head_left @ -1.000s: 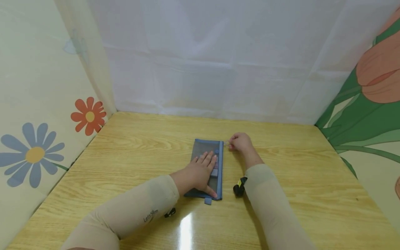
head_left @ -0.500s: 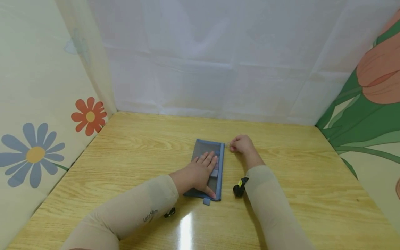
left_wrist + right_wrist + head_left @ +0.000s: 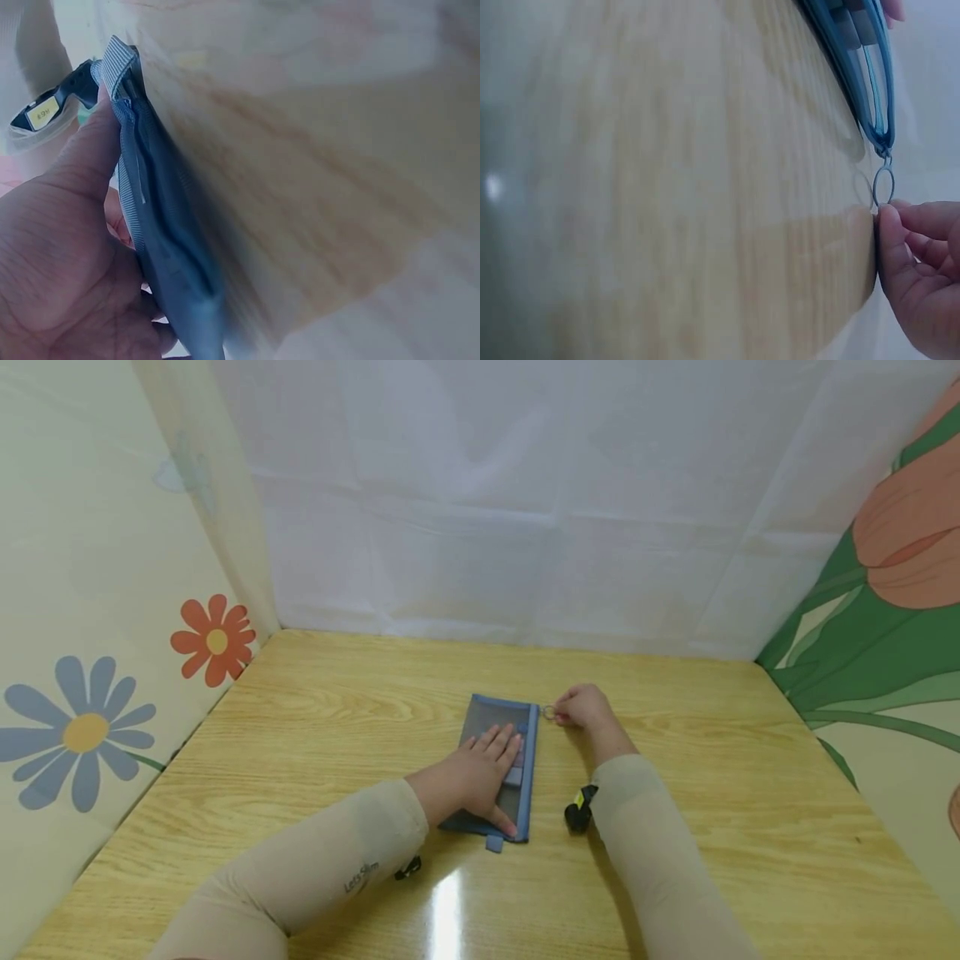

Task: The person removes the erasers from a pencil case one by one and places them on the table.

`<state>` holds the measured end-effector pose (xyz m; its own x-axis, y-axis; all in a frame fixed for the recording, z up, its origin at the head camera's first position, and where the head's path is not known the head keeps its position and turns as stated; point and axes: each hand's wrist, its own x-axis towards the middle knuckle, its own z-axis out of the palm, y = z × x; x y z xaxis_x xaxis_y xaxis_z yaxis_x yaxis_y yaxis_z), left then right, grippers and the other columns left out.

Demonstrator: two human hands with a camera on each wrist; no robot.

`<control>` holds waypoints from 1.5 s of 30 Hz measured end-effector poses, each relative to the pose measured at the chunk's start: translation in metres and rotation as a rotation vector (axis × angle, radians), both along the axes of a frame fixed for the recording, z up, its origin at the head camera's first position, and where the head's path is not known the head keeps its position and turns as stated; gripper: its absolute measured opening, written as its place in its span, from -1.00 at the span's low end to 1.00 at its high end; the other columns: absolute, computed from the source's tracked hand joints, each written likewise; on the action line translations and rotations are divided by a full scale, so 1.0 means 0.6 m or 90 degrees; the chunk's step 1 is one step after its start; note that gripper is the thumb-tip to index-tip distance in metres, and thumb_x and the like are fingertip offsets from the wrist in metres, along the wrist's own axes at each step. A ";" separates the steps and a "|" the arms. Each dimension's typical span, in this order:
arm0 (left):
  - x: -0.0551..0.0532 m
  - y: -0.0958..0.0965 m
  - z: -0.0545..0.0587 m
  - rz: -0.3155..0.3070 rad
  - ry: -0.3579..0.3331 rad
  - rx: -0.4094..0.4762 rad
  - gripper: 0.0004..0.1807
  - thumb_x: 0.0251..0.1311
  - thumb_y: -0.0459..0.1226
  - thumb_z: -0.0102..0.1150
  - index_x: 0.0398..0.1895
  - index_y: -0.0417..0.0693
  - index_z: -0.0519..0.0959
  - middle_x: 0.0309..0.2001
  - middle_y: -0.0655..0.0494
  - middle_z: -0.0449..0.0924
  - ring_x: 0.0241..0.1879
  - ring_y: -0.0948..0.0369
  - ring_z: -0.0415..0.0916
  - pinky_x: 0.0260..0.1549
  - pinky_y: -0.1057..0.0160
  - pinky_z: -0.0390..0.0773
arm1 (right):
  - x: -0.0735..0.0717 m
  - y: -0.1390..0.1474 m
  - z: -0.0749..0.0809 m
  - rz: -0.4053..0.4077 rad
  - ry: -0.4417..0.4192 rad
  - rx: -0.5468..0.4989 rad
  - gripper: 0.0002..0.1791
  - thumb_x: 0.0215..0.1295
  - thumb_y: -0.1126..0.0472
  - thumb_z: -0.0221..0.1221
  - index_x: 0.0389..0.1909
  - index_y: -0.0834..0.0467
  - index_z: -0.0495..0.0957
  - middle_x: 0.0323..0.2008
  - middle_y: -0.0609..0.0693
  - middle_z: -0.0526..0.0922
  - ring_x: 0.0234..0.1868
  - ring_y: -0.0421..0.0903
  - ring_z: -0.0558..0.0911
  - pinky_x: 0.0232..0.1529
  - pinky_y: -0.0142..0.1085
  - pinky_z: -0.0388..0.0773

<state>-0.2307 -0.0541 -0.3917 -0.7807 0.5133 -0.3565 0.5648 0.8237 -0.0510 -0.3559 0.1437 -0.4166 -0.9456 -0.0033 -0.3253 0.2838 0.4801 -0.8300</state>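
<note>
A blue-edged mesh zipper pouch point(image 3: 475, 718) lies flat on the wooden table, its long zipper edge facing right. Splayed across the mesh, my left hand point(image 3: 476, 777) presses it down with straight fingers, the thumb near the front right corner. My right hand point(image 3: 588, 708) is beyond the far right corner, pinching the zipper pull's metal ring point(image 3: 883, 186) between thumb and finger. In the right wrist view, the zipper edges stand apart, and greyish blocks point(image 3: 853, 26) show between them. The left wrist view shows the pouch's blue side point(image 3: 169, 225) next to my palm.
A small blue fabric tab point(image 3: 494, 843) sticks out from the pouch's near edge. The wooden table point(image 3: 337, 710) stretches around both arms, up to a white cloth backdrop point(image 3: 480, 527) behind and flower-printed sheets point(image 3: 82, 568) at the sides.
My right hand has shifted slightly right and toward me, and more of the ring shows. The pouch has turned very slightly under my left hand, which stays in place.
</note>
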 end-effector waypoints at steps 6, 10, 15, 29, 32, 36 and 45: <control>0.001 0.000 0.003 0.000 0.002 0.001 0.44 -0.46 0.54 -0.04 0.43 -0.08 -0.32 0.44 -0.09 -0.46 0.40 -0.02 -0.40 0.28 -0.04 -0.07 | 0.005 0.005 0.002 0.003 0.005 -0.017 -0.82 0.13 0.46 0.13 -0.24 0.45 0.50 -0.58 0.00 0.54 -0.64 -0.28 0.53 -0.49 -0.48 0.53; 0.002 0.000 0.006 -0.003 0.002 0.001 0.44 -0.45 0.54 -0.03 0.44 -0.08 -0.31 0.44 -0.09 -0.45 0.40 -0.03 -0.39 0.28 -0.04 -0.07 | 0.003 0.010 0.002 0.004 0.005 -0.037 -0.82 0.16 0.46 0.10 -0.23 0.47 0.48 -0.57 0.02 0.54 -0.63 -0.27 0.54 -0.46 -0.46 0.55; 0.001 -0.001 0.008 -0.007 -0.004 -0.001 0.43 -0.45 0.54 -0.05 0.43 -0.08 -0.32 0.43 -0.09 -0.45 0.40 -0.02 -0.40 0.29 -0.03 -0.09 | 0.004 0.015 0.005 0.004 0.014 -0.024 -0.82 0.20 0.41 0.07 -0.22 0.44 0.50 -0.55 0.02 0.54 -0.60 -0.24 0.56 -0.43 -0.43 0.56; -0.004 -0.007 0.005 -0.015 0.000 0.028 0.42 -0.44 0.56 -0.07 0.44 -0.08 -0.26 0.44 -0.09 -0.40 0.39 -0.03 -0.35 0.28 -0.01 -0.05 | 0.033 0.024 0.033 -0.001 0.116 -0.062 -0.78 0.22 0.43 0.04 -0.17 0.52 0.44 -0.49 0.11 0.56 -0.56 -0.21 0.57 -0.24 -0.23 0.59; -0.005 -0.007 0.003 -0.012 0.000 0.036 0.37 -0.37 0.56 -0.14 0.44 -0.08 -0.24 0.44 -0.08 -0.37 0.39 -0.03 -0.34 0.28 -0.01 -0.04 | 0.037 0.025 0.037 0.011 0.126 -0.066 -0.78 0.22 0.44 0.04 -0.18 0.52 0.44 -0.46 0.12 0.56 -0.54 -0.21 0.57 -0.22 -0.22 0.58; -0.003 -0.002 0.004 -0.006 0.009 0.043 0.30 -0.26 0.55 -0.21 0.44 -0.11 -0.20 0.44 -0.11 -0.32 0.39 -0.04 -0.29 0.28 0.00 -0.03 | 0.045 0.025 0.046 0.027 0.130 -0.056 -0.78 0.23 0.42 0.03 -0.16 0.51 0.44 -0.40 0.16 0.55 -0.48 -0.19 0.57 -0.21 -0.24 0.58; 0.001 0.015 0.011 0.033 0.013 0.050 0.23 -0.16 0.50 -0.20 0.42 -0.17 -0.15 0.42 -0.17 -0.29 0.39 -0.05 -0.26 0.28 0.03 0.00 | 0.065 0.025 0.054 0.050 0.145 -0.082 -0.78 0.24 0.41 0.04 -0.18 0.52 0.43 -0.29 0.31 0.56 -0.39 -0.05 0.63 -0.19 -0.19 0.57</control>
<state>-0.2301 -0.0449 -0.3853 -0.8134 0.4983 -0.3002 0.5213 0.8534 0.0041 -0.3168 0.1587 -0.3844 -0.9895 -0.1078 -0.0963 0.0486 0.3794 -0.9240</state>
